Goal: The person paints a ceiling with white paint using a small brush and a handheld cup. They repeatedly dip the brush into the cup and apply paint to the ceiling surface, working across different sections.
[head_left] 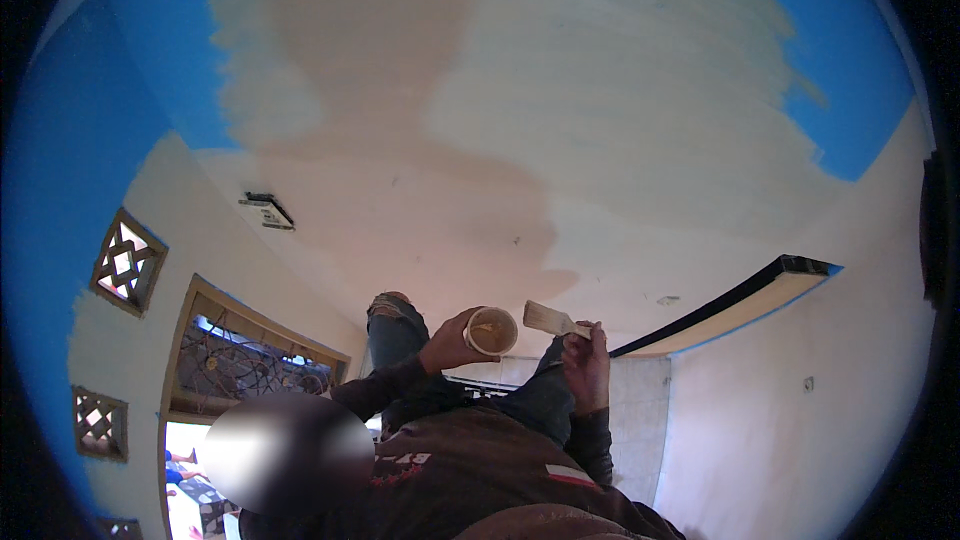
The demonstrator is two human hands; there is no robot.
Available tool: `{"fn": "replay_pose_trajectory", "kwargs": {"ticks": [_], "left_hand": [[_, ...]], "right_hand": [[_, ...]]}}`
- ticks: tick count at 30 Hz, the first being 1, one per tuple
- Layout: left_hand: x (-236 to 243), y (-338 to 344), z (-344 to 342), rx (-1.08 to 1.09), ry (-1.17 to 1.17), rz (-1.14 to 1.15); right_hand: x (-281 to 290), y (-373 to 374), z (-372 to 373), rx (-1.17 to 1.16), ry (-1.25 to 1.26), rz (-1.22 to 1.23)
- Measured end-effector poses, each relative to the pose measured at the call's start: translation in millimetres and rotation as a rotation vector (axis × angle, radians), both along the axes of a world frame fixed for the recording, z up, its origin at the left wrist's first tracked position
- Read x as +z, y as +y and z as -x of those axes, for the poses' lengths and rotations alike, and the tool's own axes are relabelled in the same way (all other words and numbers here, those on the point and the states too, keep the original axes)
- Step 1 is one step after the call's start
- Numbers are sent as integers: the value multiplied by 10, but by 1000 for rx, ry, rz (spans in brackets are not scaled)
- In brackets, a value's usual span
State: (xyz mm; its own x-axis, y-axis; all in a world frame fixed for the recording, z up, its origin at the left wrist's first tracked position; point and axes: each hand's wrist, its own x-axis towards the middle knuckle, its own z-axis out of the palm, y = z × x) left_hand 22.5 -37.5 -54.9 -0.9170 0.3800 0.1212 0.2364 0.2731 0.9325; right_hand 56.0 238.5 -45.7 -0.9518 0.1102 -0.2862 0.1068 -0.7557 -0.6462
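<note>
My left hand (450, 342) is wrapped around a small pale cup (491, 332) with beige paint inside, its opening turned into view. Beside it, my right hand (588, 365) grips a flat paintbrush (548, 318) by its handle. The pale bristles point left, toward the cup, with a small gap between them. Both hands are in front of my dark shirt and jeans. Past them rises a wall (620, 90) coated in beige over blue, with ragged edges of blue paint (850, 90) showing. The brush appears apart from the wall.
A black-edged ledge (740, 305) juts out on the right. On the left are a door frame (180, 340) and lattice vents (128, 262). A small fixture (268, 210) is mounted on the wall, and a socket (808, 384) is at the right. My shadow falls across the paint.
</note>
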Motion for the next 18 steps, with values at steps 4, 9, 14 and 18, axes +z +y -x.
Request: {"fn": "replay_pose_trajectory", "kwargs": {"ticks": [4, 9, 14, 18], "left_hand": [[-15, -13, 18, -36, 0, 0], [-119, 109, -15, -13, -25, -74], [-238, 167, -70, 59, -49, -77], [-205, 150, -97, 100, -136, -144]], "right_hand": [[62, -52, -32, 24, 19, -103], [63, -43, -48, 60, 31, -154], [92, -10, -5, 87, 11, -189], [97, -16, 8, 95, -21, -181]]}}
